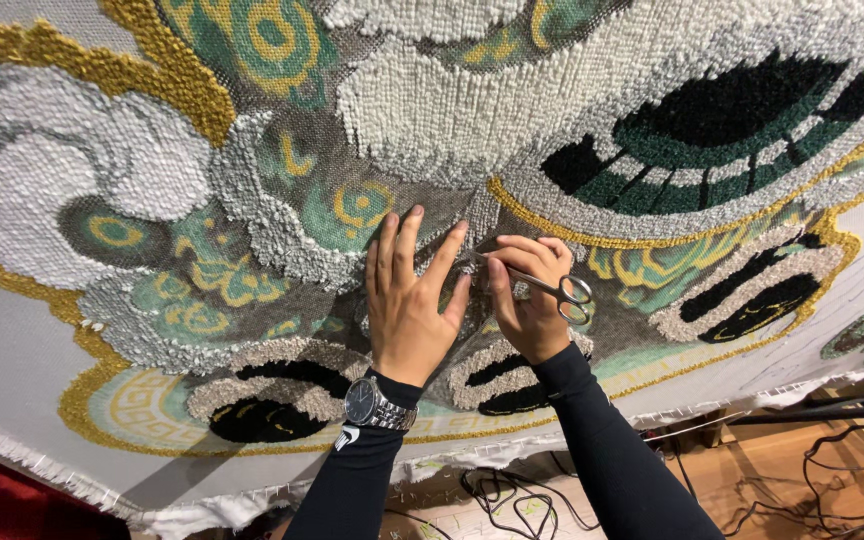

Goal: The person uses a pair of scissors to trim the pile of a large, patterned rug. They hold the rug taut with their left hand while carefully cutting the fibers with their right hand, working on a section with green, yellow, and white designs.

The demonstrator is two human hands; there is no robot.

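Item: tufted rug (432,110), stretched on a frame, filling most of my view; pile in white, grey, green, gold and black.
My left hand (409,300): open, fingers spread, pressed flat on the grey pile near the rug's middle. Wristwatch (374,405) with dark dial on that wrist; black sleeve (352,480) below it.
My right hand (527,295): closed around small metal scissors (542,287), just beside the left hand. Finger loops point right; blades point left, tips at the pile by my left fingertips.
Below the rug's fringed edge: wooden floor (752,470) with black cables (512,495).
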